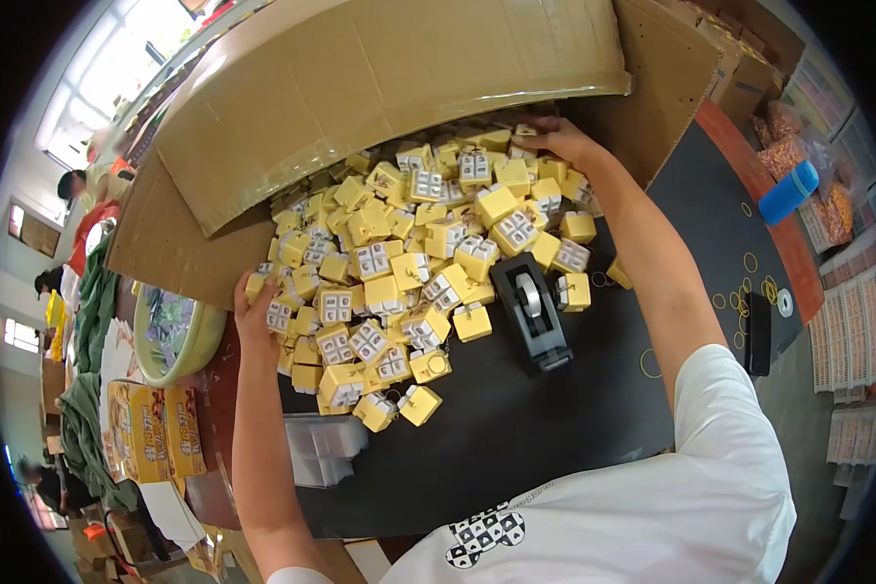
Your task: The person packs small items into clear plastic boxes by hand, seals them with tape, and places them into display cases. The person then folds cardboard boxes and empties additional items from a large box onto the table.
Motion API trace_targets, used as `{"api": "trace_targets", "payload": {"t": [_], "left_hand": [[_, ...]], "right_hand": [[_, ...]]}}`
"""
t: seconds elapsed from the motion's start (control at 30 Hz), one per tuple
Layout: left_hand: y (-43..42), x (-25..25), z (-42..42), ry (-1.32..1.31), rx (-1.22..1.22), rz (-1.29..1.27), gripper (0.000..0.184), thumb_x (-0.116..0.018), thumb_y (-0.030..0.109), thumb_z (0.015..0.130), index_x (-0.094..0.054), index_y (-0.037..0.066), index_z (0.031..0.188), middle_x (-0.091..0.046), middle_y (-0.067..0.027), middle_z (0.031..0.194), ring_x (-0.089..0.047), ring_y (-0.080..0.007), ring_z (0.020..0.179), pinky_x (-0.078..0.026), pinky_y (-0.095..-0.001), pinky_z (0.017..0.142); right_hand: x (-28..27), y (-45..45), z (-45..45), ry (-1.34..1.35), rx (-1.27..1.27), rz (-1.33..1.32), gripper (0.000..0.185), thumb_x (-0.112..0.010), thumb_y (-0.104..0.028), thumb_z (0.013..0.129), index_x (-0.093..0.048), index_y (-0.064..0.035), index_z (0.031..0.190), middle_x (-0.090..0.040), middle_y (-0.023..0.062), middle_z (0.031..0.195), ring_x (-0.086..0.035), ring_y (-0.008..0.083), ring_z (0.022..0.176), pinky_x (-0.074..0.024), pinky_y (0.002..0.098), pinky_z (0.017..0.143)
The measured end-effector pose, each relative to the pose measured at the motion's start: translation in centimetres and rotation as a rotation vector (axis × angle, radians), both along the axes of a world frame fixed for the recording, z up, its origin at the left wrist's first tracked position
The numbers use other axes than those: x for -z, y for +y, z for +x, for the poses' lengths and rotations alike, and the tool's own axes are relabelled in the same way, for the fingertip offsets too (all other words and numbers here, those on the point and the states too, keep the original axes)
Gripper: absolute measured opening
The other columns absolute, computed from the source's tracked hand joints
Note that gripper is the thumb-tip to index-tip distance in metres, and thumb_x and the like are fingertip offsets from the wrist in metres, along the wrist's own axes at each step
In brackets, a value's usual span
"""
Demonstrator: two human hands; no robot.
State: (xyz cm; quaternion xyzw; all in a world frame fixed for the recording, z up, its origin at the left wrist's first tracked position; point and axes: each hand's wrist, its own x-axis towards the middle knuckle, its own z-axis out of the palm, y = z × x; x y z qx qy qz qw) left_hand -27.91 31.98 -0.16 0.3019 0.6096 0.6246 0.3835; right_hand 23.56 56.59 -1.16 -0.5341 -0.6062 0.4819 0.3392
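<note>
A large heap of small yellow and white cube keychains [389,263], some with metal rings showing, lies on the black table mat below a cardboard box. My left hand [254,307] is at the heap's left edge, its thumb and fingers around one yellow cube. At the far right of the heap, under the box flap, my right hand [560,141] reaches in with fingers stretched out and apart, touching cubes there. Some of its fingertips are hidden. A black tape dispenser [532,311] with a roll of clear tape stands right of the heap.
The cardboard box [389,78] opens over the heap. Clear plastic trays [323,448], a yellow-green basin [180,336] and printed yellow boxes [151,428] are at left. Rubber bands [749,263], a black object [757,336] and a blue bottle [788,192] lie right. People sit farther left.
</note>
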Motion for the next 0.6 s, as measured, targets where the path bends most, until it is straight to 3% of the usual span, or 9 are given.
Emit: {"api": "trace_targets", "payload": {"t": [0.03,0.13,0.2,0.23,0.37,0.47,0.53,0.57,0.6], "left_hand": [[0.4,-0.2,0.2,0.01,0.033,0.01,0.052,-0.073,0.018,0.094,-0.053,0.007,0.141,-0.064,-0.0101,0.122,-0.06,-0.0178,0.108,-0.048,-0.0281,0.091],[1.6,-0.8,0.8,0.043,0.126,0.046,0.054,-0.071,0.016,0.096,-0.05,0.009,0.145,-0.064,-0.0105,0.125,-0.06,-0.0188,0.111,-0.047,-0.0287,0.095],[2.1,-1.1,1.7,0.137,0.151,0.029,0.055,-0.07,0.016,0.096,-0.049,0.01,0.147,-0.063,-0.0106,0.127,-0.06,-0.0192,0.113,-0.047,-0.029,0.096],[2.4,-1.2,2.3,0.226,0.181,0.012,0.057,-0.069,0.016,0.097,-0.047,0.01,0.149,-0.063,-0.0108,0.13,-0.059,-0.0196,0.114,-0.046,-0.0292,0.097],[3.5,-1.5,4.2,0.425,0.272,-0.013,0.062,-0.068,0.017,0.098,-0.041,0.012,0.154,-0.059,-0.0117,0.137,-0.057,-0.0216,0.12,-0.045,-0.0302,0.101],[3.6,-1.6,4.7,0.496,0.312,-0.012,0.068,-0.066,0.02,0.099,-0.034,0.013,0.158,-0.053,-0.0136,0.146,-0.054,-0.0249,0.127,-0.042,-0.0315,0.105],[3.5,-1.4,4.5,0.569,0.351,0.011,0.067,-0.064,0.022,0.1,-0.032,0.015,0.159,-0.05,-0.0146,0.148,-0.052,-0.0261,0.129,-0.04,-0.0329,0.107],[3.5,-1.5,4.3,0.647,0.391,0.039,0.067,-0.062,0.025,0.101,-0.031,0.017,0.16,-0.047,-0.0157,0.151,-0.05,-0.0274,0.13,-0.038,-0.0344,0.109],[3.6,-1.6,4.0,0.726,0.427,0.069,0.066,-0.06,0.027,0.102,-0.03,0.02,0.16,-0.044,-0.0167,0.153,-0.048,-0.0286,0.132,-0.036,-0.0359,0.11]], "right_hand": [[0.0,0.3,-0.9,0.206,-0.059,-0.092,0.068,-0.087,-0.032,0.08,-0.063,-0.0047,0.137,-0.072,0.0098,0.112,-0.065,0.0195,0.094,-0.0522,0.0296,0.083],[-1.9,-1.1,-5.4,0.279,-0.116,-0.113,0.062,-0.085,-0.03,0.081,-0.065,-0.0045,0.134,-0.072,0.0102,0.111,-0.066,0.0191,0.093,-0.0533,0.0273,0.081],[-5.5,-2.8,-7.7,0.17,-0.149,-0.243,0.056,-0.084,-0.029,0.083,-0.067,-0.0034,0.13,-0.073,0.0117,0.11,-0.067,0.0203,0.091,-0.0548,0.0262,0.074],[-3.5,-0.8,-9.1,0.344,-0.222,-0.234,0.052,-0.083,-0.034,0.085,-0.07,-0.0016,0.123,-0.074,0.0123,0.109,-0.068,0.0198,0.084,-0.0551,0.0274,0.065],[-9.0,-5.0,-14.2,-0.157,-0.419,-0.062,0.06,-0.079,-0.047,0.087,-0.069,-0.0026,0.126,-0.073,0.0145,0.114,-0.071,0.0208,0.09,-0.0585,0.0283,0.076],[-10.7,-8.5,-14.7,-0.053,-0.549,0.132,0.065,-0.078,-0.052,0.086,-0.067,-0.0073,0.132,-0.072,0.0135,0.121,-0.071,0.0234,0.097,-0.0584,0.0334,0.083],[-9.7,-7.9,-13.6,-0.195,-0.336,0.206,0.067,-0.077,-0.055,0.086,-0.066,-0.0104,0.135,-0.07,0.0113,0.128,-0.07,0.0232,0.098,-0.0577,0.0377,0.086],[-8.6,-5.7,-12.2,-0.332,-0.246,0.255,0.068,-0.069,-0.059,0.088,-0.066,-0.0078,0.133,-0.071,0.0122,0.122,-0.071,0.0234,0.094,-0.0589,0.0346,0.086],[-6.7,-4.0,-12.1,-0.333,-0.254,0.261,0.068,-0.069,-0.059,0.088,-0.066,-0.0078,0.133,-0.071,0.0122,0.122,-0.071,0.0234,0.094,-0.0589,0.0346,0.086]]}}
